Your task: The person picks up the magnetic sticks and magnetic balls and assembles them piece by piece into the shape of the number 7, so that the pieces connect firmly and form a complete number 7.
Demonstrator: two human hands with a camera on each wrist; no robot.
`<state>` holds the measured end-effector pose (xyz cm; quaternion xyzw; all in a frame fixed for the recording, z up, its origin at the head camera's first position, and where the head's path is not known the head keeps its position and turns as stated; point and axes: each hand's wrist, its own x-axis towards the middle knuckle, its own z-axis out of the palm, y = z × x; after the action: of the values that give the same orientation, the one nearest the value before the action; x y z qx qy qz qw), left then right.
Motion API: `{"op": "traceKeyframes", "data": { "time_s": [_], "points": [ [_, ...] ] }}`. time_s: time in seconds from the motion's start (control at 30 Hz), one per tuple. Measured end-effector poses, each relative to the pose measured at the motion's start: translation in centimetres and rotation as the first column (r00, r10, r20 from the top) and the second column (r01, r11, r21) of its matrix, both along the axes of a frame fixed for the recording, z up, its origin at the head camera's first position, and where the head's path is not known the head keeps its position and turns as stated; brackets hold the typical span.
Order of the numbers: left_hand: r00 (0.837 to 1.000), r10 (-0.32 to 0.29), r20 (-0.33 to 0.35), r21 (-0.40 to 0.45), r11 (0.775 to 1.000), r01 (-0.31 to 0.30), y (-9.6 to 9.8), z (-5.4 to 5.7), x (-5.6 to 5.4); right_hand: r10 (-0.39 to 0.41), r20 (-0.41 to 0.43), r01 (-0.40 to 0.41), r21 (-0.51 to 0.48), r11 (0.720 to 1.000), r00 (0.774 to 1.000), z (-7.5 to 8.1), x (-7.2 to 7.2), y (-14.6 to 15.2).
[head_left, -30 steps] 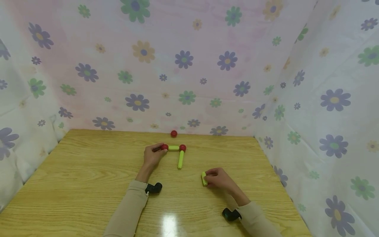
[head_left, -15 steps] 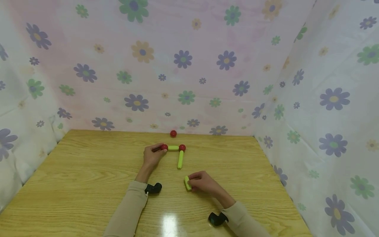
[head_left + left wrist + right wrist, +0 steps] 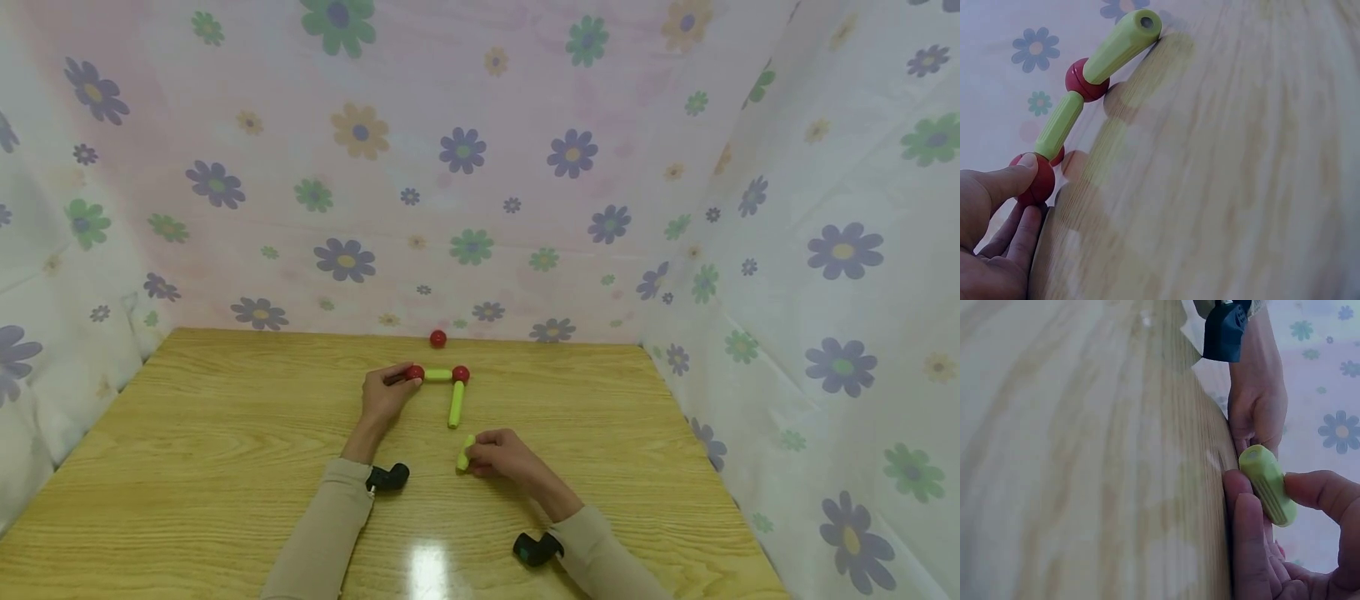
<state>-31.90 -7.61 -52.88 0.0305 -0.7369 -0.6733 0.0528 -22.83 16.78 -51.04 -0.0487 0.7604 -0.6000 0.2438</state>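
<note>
My left hand (image 3: pixel 384 396) pinches a red ball (image 3: pixel 1038 181) between thumb and fingers, low at the table. From that ball a short yellow-green rod (image 3: pixel 1060 127) runs to a second red ball (image 3: pixel 461 374). Another yellow-green rod (image 3: pixel 455 405) leads from the second ball toward me, its end with a small dark disc facing the left wrist camera. Nearer the front, my right hand (image 3: pixel 504 457) holds a loose yellow-green rod (image 3: pixel 1267 485) between thumb and fingers. Grooves line its side, and a small round spot marks its end. It is close below the joined pieces' free end.
A loose red ball (image 3: pixel 438 338) lies near the back edge of the wooden table (image 3: pixel 225 467). Flower-patterned cloth (image 3: pixel 405 167) hangs behind the table and along both sides. Each wrist wears a black camera (image 3: pixel 388 477).
My right hand has moved left with the loose rod, which has turned so its top leans right. My left hand and the joined pieces stay in place.
</note>
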Motion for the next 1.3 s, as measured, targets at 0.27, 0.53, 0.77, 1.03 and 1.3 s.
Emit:
{"op": "traceKeyframes", "data": {
  "time_s": [0.27, 0.53, 0.77, 1.03, 1.3],
  "points": [
    [1.000, -0.002, 0.011, 0.019, 1.000, 0.002, 0.0, -0.1, 0.0, 0.004, 0.014, -0.004, -0.002, 1.000, 1.000, -0.1, -0.6, -0.2],
    [1.000, -0.003, -0.009, 0.025, 1.000, 0.003, 0.1, -0.1, 0.0, -0.003, -0.005, 0.003, 0.016, 1.000, 1.000, 0.1, -0.6, -0.4],
    [1.000, 0.010, -0.012, 0.015, 1.000, -0.010, 0.1, -0.1, -0.1, -0.030, 0.008, 0.029, 0.055, 0.998, 1.000, 0.0, -0.9, -0.7],
    [1.000, 0.010, -0.016, 0.006, 1.000, -0.010, 0.0, -0.3, -0.1, -0.054, 0.019, 0.053, 0.066, 0.996, 0.998, 0.4, -1.1, -1.2],
    [1.000, 0.017, -0.023, 0.004, 1.000, -0.017, 0.0, -0.2, 0.1, -0.052, 0.036, 0.050, 0.071, 0.996, 0.998, 0.2, -1.9, -1.8]
  ]
}}
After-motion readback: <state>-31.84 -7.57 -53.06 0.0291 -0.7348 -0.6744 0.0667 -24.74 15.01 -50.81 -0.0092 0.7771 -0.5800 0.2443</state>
